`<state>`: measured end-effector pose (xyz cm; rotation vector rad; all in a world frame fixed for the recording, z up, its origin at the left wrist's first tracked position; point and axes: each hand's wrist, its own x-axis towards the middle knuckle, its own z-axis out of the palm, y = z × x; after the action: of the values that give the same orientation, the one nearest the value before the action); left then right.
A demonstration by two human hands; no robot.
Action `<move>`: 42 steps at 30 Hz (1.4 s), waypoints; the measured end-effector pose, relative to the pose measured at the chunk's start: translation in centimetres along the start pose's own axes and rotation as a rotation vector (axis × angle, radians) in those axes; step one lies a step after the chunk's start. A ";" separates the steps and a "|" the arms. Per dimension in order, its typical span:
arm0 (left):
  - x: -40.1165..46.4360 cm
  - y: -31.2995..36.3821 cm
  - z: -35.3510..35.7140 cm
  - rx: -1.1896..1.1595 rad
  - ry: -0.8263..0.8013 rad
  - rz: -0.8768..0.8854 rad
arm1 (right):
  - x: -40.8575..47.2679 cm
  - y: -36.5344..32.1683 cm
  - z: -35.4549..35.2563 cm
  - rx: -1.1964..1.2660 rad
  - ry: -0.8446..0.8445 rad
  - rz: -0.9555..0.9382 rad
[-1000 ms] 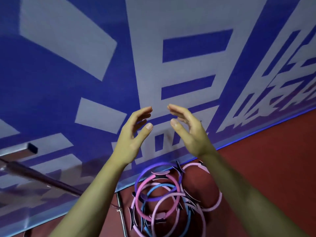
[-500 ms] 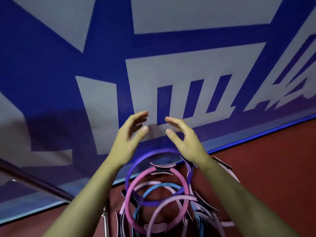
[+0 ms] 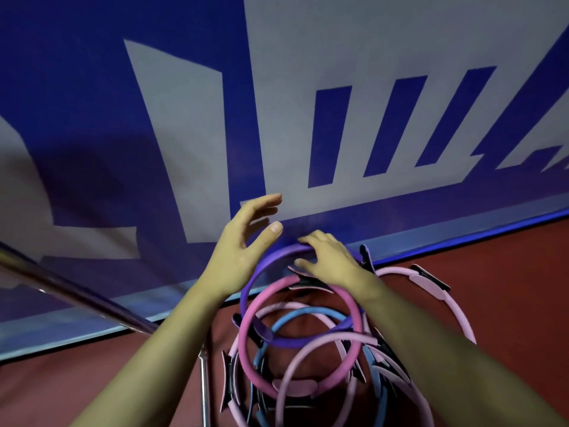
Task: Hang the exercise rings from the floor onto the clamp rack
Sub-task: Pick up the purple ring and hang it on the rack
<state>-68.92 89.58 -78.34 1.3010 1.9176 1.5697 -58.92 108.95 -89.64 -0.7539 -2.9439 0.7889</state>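
A pile of exercise rings lies on the red floor (image 3: pixel 511 291) against the wall. A purple ring (image 3: pixel 269 261) stands on top, with a hot-pink ring (image 3: pixel 246 343), a blue ring (image 3: pixel 308 314) and pale pink rings (image 3: pixel 455 306) around it. My right hand (image 3: pixel 332 260) is on the purple ring's top arc, fingers over it and thumb on the inner side. Just left of that ring, my left hand (image 3: pixel 243 248) hovers with fingers spread and holds nothing.
A blue and white printed banner (image 3: pixel 184 118) covers the wall right behind the pile. A metal rack tube (image 3: pixel 77 294) slants in from the left, and a thin metal post (image 3: pixel 203 389) stands beside the rings.
Both hands have dropped toward the pile as the view tilted down. The right hand went from open in the air to closing on the purple ring's top.
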 end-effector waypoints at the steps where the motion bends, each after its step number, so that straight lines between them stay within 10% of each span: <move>1: 0.0 0.1 0.0 0.001 -0.002 0.003 | 0.1 0.0 0.2 -0.052 -0.001 -0.012; 14: 1.6 1.6 0.0 -0.025 -0.042 0.030 | -2.3 -2.3 -3.5 0.145 -0.176 -0.043; 42: 7.9 20.6 -4.8 -0.048 -0.011 0.093 | -8.0 -15.3 -31.0 0.287 0.046 -0.234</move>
<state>-67.72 92.54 -56.02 1.3933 1.8254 1.6391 -54.95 108.32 -54.40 -0.3948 -2.7228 1.1177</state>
